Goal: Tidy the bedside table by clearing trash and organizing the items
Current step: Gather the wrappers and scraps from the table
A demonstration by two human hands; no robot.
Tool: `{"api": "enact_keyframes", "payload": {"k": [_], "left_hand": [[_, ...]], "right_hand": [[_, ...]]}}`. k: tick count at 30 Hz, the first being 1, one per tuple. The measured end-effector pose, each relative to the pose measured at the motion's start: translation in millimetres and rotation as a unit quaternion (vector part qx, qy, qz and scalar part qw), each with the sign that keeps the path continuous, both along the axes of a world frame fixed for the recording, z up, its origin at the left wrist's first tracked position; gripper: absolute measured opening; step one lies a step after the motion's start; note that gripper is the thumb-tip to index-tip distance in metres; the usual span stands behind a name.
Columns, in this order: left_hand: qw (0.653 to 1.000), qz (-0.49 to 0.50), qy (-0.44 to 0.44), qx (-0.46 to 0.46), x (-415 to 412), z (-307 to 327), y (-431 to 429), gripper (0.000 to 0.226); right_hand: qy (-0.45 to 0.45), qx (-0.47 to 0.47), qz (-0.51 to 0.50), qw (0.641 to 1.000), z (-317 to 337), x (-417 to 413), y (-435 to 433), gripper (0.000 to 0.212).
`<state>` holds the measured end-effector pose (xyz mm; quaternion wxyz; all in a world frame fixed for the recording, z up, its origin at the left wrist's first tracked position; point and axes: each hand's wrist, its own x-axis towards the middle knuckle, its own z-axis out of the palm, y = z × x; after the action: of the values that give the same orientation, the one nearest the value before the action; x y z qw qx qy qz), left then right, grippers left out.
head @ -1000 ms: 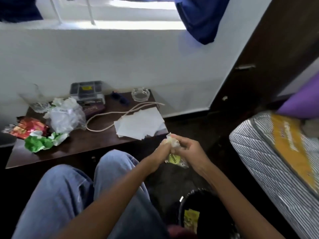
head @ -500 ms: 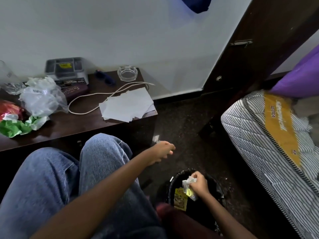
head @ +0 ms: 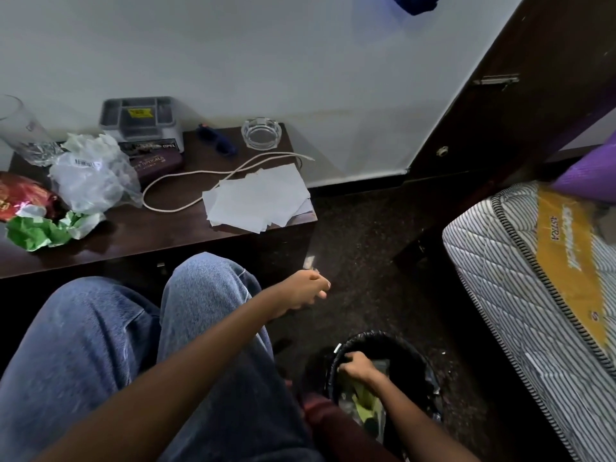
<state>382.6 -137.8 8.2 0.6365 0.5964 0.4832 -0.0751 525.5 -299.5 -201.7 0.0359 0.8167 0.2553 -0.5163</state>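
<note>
seen from above, a seated person's knees in blue jeans (head: 116, 345) fill the lower left. a striped mattress (head: 500, 278) with a yellow label runs down the right side, cut off by the frame. a dark wooden bedside table (head: 160, 241) stands against the white wall at upper left. a round black bin (head: 400, 343) sits on the floor at the person's right. inside it lie crumpled yellow-green wrappers (head: 365, 396) and some clear plastic, dim and hard to tell apart.

on the table are a crumpled clear plastic bag (head: 93, 181) and a loose stack of white papers (head: 258, 201) overhanging the near right corner. a green and white wrapper (head: 43, 228) lies at front left. a red foil wrapper (head: 23, 198) is cut off by the left edge. at the wall stands a grey organiser tray (head: 140, 118) with a yellow sticker inside. nearby are a tall drinking glass (head: 20, 128), a purple spectacle case (head: 156, 165), a pale cord (head: 283, 155), a clear glass ashtray (head: 261, 134) and a small dark blue object (head: 216, 143) too small to identify.

the right hand (head: 358, 365) reaches down inside the bin, back upward, fingers curled under near the rim; whether they hold anything cannot be told. the left hand (head: 305, 291) hangs past the knee above the floor, fingers loosely curled. a tiny pale scrap shows just above it, and i cannot tell whether the fingers pinch it.
</note>
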Motion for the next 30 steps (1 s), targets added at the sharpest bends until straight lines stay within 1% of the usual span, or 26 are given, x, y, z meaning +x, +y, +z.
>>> {"api": "enact_keyframes", "payload": {"k": [1,2,3,5,6,7,10,14,18,20,21,23,24,25,26,28,30], "left_hand": [[1.000,0.001,0.001,0.000,-2,-1,2,0.032],[1.000,0.003,0.002,0.002,-4,-1,4,0.032],[1.000,0.005,0.002,0.005,-7,-2,6,0.031],[1.000,0.016,0.003,0.012,-13,-3,10,0.031],[1.000,0.022,0.004,0.013,-15,-3,12,0.031],[1.000,0.025,0.005,0.014,-18,-4,14,0.030],[0.999,0.030,0.005,0.017,-26,-4,19,0.030],[0.999,0.049,0.000,0.016,-36,-3,25,0.031],[0.998,0.061,-0.005,0.009,-38,-2,28,0.030],[0.998,0.061,-0.011,0.004,-37,-1,28,0.030],[0.998,0.064,-0.015,0.003,-37,-1,28,0.030],[0.997,0.075,-0.024,0.009,-36,1,28,0.029],[0.996,0.084,-0.029,0.015,-35,2,29,0.029],[0.995,0.093,-0.036,0.022,-34,3,30,0.028],[0.993,0.102,-0.042,0.030,-34,4,32,0.027],[0.990,0.122,-0.057,0.042,-34,8,36,0.026],[0.985,0.143,-0.079,0.056,-37,14,43,0.025]], "right_hand": [[0.022,0.009,-0.020,1.000,0,-2,4,0.015],[0.048,0.020,-0.050,0.997,6,-6,9,0.007],[0.052,0.022,-0.080,0.995,16,-11,15,0.016],[0.075,0.051,-0.147,0.985,18,-14,22,0.020],[0.077,0.062,-0.170,0.981,18,-13,26,0.032],[0.083,0.071,-0.184,0.977,20,-13,32,0.044],[0.096,0.071,-0.196,0.973,21,-15,47,0.063],[0.130,0.084,-0.200,0.968,23,-23,68,0.064],[0.173,0.102,-0.183,0.962,33,-34,80,0.059],[0.162,0.109,-0.151,0.969,37,-39,84,0.053],[0.134,0.123,-0.123,0.976,39,-40,86,0.045],[0.044,0.154,-0.059,0.985,44,-39,90,0.029],[0.007,0.168,-0.043,0.985,52,-39,95,0.022],[-0.012,0.186,-0.043,0.981,60,-37,101,0.016],[-0.008,0.207,-0.060,0.976,71,-38,108,0.015],[0.025,0.245,-0.111,0.963,94,-42,126,0.022],[0.054,0.281,-0.126,0.950,118,-48,144,0.023]]}}
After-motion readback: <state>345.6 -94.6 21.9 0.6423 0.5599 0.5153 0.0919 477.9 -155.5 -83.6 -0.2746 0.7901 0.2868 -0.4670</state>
